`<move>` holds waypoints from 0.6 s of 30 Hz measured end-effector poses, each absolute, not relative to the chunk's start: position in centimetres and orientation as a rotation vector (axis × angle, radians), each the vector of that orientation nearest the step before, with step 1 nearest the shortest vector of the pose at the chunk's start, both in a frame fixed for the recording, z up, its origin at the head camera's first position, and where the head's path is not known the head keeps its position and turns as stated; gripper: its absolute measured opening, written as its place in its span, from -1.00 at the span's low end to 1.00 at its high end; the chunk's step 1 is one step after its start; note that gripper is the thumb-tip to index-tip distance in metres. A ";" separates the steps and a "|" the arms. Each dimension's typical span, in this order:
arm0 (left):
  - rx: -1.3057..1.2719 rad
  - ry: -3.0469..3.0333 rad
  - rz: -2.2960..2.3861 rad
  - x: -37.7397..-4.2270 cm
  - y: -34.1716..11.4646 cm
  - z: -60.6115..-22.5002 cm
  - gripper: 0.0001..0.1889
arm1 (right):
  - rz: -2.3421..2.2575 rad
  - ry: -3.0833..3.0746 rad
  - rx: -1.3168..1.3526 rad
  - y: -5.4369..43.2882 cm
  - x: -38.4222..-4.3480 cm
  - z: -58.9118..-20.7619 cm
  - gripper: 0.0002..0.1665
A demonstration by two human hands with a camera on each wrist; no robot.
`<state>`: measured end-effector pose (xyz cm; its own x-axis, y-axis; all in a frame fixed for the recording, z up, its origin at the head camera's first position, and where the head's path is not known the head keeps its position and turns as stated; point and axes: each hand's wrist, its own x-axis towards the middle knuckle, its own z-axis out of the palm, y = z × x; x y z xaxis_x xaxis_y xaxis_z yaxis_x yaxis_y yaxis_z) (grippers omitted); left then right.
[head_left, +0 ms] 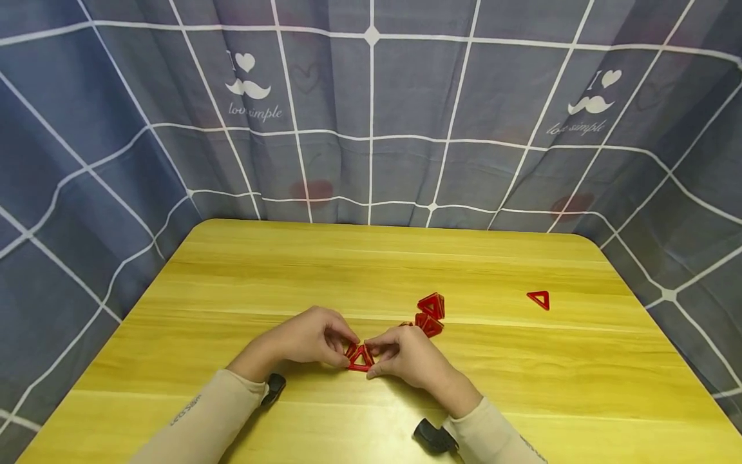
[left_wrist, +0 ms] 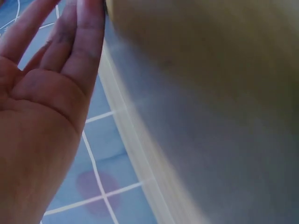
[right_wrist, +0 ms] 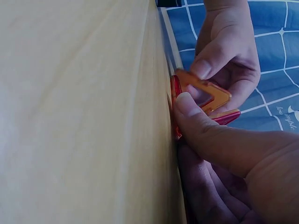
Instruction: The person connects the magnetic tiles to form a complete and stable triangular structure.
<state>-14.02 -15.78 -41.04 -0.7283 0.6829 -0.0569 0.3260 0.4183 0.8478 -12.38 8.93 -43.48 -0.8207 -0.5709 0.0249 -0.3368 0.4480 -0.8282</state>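
Note:
Near the table's front middle, both hands meet at a small cluster of red and orange triangular frame tiles [head_left: 359, 368]. My left hand [head_left: 313, 338] pinches an orange triangular tile [right_wrist: 219, 98] between thumb and fingers; in the right wrist view it leans at an angle. Opposite, my right hand [head_left: 411, 357] holds a red triangular tile [right_wrist: 176, 86] with the thumb against its face. Another red tile [right_wrist: 227, 116] slants behind the thumb. Fingers cover parts of the cluster. In the left wrist view the left hand [left_wrist: 51, 93] shows its palm, and no tile is visible.
Just beyond my right hand stand red triangular tile groups [head_left: 440, 308], with another [head_left: 426, 322] close in front and a piece partly hidden by that hand. One flat red triangle [head_left: 547, 300] lies farther right. A grid-patterned curtain [head_left: 406, 84] borders the wooden table [head_left: 290, 270].

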 end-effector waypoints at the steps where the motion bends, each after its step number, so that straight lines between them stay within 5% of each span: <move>1: 0.859 2.285 1.224 -14.0 -15.6 -41.0 -0.70 | -1.316 2.438 -0.780 9.0 -12.4 -43.5 -0.49; 18: 0.822 2.317 1.178 -13.4 -15.0 -40.6 -0.70 | -1.272 2.496 -0.807 8.9 -12.2 -43.4 -0.63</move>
<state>-13.43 -15.04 -40.63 -0.7408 0.6651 -0.0938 0.3158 0.4682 0.8253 -12.16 8.85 -43.42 -0.8232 -0.5658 0.0467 -0.3704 0.4729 -0.7995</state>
